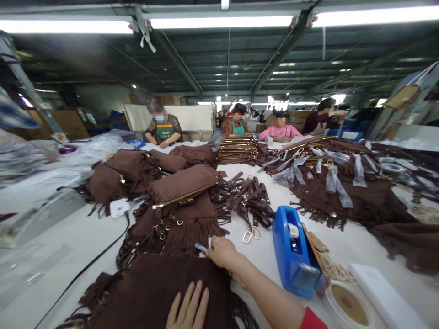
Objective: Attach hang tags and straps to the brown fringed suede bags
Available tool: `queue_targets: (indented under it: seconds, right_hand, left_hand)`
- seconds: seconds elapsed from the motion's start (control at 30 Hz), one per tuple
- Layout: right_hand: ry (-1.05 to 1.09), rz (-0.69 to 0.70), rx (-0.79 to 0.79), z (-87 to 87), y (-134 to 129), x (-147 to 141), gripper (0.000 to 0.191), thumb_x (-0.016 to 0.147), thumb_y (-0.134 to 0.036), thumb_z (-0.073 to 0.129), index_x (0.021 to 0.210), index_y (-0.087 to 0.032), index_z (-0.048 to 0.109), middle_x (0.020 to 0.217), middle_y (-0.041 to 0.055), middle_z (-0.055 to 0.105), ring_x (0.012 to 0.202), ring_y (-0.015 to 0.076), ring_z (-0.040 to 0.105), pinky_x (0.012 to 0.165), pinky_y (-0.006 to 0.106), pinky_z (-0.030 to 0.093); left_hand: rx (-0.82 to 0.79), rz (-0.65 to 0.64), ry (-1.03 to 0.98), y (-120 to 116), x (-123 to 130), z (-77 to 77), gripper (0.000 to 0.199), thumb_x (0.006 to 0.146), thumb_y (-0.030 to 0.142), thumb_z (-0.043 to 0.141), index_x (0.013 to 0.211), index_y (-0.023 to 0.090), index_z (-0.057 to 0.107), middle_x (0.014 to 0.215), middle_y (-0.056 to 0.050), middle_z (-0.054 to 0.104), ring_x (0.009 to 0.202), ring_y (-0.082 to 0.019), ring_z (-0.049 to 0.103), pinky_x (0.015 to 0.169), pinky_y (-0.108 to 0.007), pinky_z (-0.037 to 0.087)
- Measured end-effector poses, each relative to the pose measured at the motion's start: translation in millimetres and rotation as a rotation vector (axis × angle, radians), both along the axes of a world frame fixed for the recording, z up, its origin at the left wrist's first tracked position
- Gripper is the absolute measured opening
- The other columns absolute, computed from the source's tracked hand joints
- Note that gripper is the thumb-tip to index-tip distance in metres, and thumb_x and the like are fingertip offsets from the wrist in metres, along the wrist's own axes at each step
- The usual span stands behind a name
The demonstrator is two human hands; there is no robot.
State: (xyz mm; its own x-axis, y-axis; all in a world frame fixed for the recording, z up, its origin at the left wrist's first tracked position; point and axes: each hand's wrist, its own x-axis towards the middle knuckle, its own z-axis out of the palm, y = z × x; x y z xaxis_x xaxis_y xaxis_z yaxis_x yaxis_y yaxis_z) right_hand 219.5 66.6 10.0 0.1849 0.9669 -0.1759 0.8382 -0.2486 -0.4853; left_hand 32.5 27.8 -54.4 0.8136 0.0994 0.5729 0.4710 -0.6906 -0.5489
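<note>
a blue tape dispenser (291, 256) stands on the tabletop (82, 237) just right of the right forearm, with a roll (349, 304) and a white block (386, 297) toward the near right corner. straps (252, 196) with gold clasps lie beyond the right hand (222, 252). stacked fringed bags (185, 183) crowd the space straight ahead, and a larger pile (346, 187) with clear wraps covers the far right. a black cable (99, 258) runs from a white device (119, 208) to the near edge. people (164, 125) sit along the far side.

white surface shows along the left and between the straps and the right pile. the near bag (164, 278) lies flat at the near edge, dark brown, fringed at its sides. the left hand (189, 304) rests open on it; the right pinches a clear strip (200, 248) at its far right corner.
</note>
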Motion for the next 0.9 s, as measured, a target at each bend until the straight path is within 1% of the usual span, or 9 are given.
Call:
queue_targets:
  seconds: [0.1, 0.2, 0.3, 0.4, 0.47, 0.53, 0.63, 0.73, 0.9]
  right_hand:
    - [0.052, 0.041, 0.005, -3.8, -0.5, 12.5, 0.012, 0.067, -0.024, 0.062, 0.073, -0.014, 0.067, 0.080, 0.0114, 0.069, 0.078, 0.0239, 0.062, 0.062, 0.027, 0.040]
    - [0.115, 0.007, 0.071, -10.8, -6.4, 21.1, 0.009, 0.070, -0.020, 0.059, 0.070, -0.017, 0.067, 0.075, 0.0050, 0.068, 0.073, 0.0169, 0.060, 0.060, 0.022, 0.037]
    - [0.165, -0.056, 0.148, -20.5, -11.9, 24.2, 0.012, 0.073, -0.015, 0.054, 0.069, -0.016, 0.065, 0.071, 0.0027, 0.066, 0.069, 0.0128, 0.057, 0.059, 0.020, 0.036]
    - [0.193, -0.090, 0.204, -27.8, -15.6, 25.2, 0.014, 0.073, -0.012, 0.052, 0.063, -0.015, 0.061, 0.064, 0.0012, 0.062, 0.063, 0.0113, 0.054, 0.056, 0.019, 0.034]
    - [0.193, -0.095, 0.239, -29.4, -18.8, 25.5, 0.015, 0.073, -0.011, 0.050, 0.062, -0.015, 0.059, 0.061, 0.0005, 0.059, 0.060, 0.0111, 0.051, 0.056, 0.019, 0.034]
    - [0.175, -0.085, 0.276, -28.9, -23.9, 25.0, 0.013, 0.075, -0.012, 0.049, 0.065, -0.015, 0.057, 0.063, 0.0009, 0.058, 0.061, 0.0118, 0.051, 0.057, 0.020, 0.034]
    - [0.134, -0.044, 0.315, -27.0, -34.1, 22.0, 0.010, 0.077, -0.013, 0.048, 0.070, -0.015, 0.055, 0.070, 0.0030, 0.058, 0.065, 0.0134, 0.051, 0.061, 0.023, 0.035]
    - [0.107, -0.007, 0.324, -27.1, -42.8, 17.9, 0.012, 0.078, -0.012, 0.045, 0.071, -0.016, 0.054, 0.075, 0.0050, 0.058, 0.068, 0.0147, 0.051, 0.064, 0.024, 0.036]
    - [0.097, -0.017, 0.277, -30.5, -44.1, 18.4, 0.013, 0.076, -0.008, 0.044, 0.071, -0.015, 0.053, 0.076, 0.0064, 0.059, 0.070, 0.0155, 0.052, 0.065, 0.024, 0.037]
  left_hand:
    - [-0.013, -0.003, 0.000, -1.2, -0.7, 1.0, 0.039, 0.077, 0.048, 0.045, 0.099, 0.023, 0.064, 0.099, -0.001, 0.069, 0.093, -0.018, 0.056, 0.078, -0.033, 0.037]
    - [-0.056, -0.014, -0.023, -3.7, -2.7, -0.4, 0.045, 0.077, 0.054, 0.044, 0.101, 0.021, 0.063, 0.100, -0.003, 0.068, 0.093, -0.018, 0.058, 0.076, -0.032, 0.040]
    - [-0.243, 0.001, -0.089, -5.8, -2.2, 3.0, 0.042, 0.078, 0.048, 0.046, 0.107, 0.020, 0.059, 0.106, -0.002, 0.066, 0.094, -0.016, 0.059, 0.074, -0.028, 0.045]
    - [-0.729, 0.098, -0.314, -1.6, 8.4, 18.3, 0.030, 0.080, 0.039, 0.046, 0.098, 0.023, 0.062, 0.098, -0.001, 0.068, 0.089, -0.015, 0.062, 0.074, -0.025, 0.050]
    - [-1.156, 0.234, -0.509, 7.1, 22.6, 32.2, 0.030, 0.079, 0.038, 0.042, 0.089, 0.021, 0.064, 0.091, -0.003, 0.069, 0.087, -0.017, 0.062, 0.078, -0.028, 0.050]
    - [-1.452, 0.325, -0.633, 20.0, 40.4, 43.2, 0.034, 0.075, 0.039, 0.040, 0.087, 0.018, 0.064, 0.093, -0.006, 0.067, 0.088, -0.019, 0.061, 0.081, -0.030, 0.047]
    - [-1.536, 0.368, -0.697, 41.2, 67.5, 47.8, 0.040, 0.072, 0.044, 0.041, 0.089, 0.015, 0.062, 0.087, -0.008, 0.065, 0.081, -0.020, 0.060, 0.075, -0.031, 0.046]
    - [-1.547, 0.397, -0.685, 55.6, 86.9, 42.5, 0.034, 0.069, 0.046, 0.047, 0.076, 0.016, 0.062, 0.070, -0.005, 0.063, 0.068, -0.019, 0.058, 0.063, -0.028, 0.041]
    - [-1.584, 0.473, -0.718, 61.8, 94.2, 30.1, 0.033, 0.071, 0.045, 0.045, 0.054, 0.018, 0.054, 0.046, 0.000, 0.050, 0.050, -0.016, 0.050, 0.049, -0.026, 0.030]
